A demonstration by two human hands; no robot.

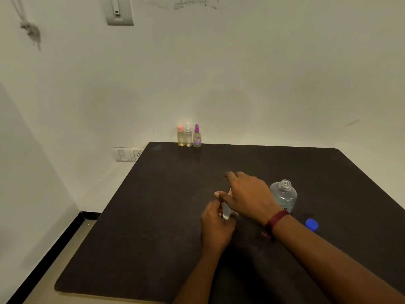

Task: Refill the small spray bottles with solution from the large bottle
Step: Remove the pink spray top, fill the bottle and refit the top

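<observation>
Clear plastic: clamps small spray bottle [226, 212] upright in left fingers [213, 208], pinches its top with right fingers [219, 194], nearer the large bottle [283, 197].

The scene is lit dimly and evenly from above, and a yellowish cast is thrown on the wall [241, 73]. Little surface detail is resolved on the dark table [153, 238]. Motion blur is recorded on the right hand [247, 194], and straight edges are bowed near the frame borders.
</observation>
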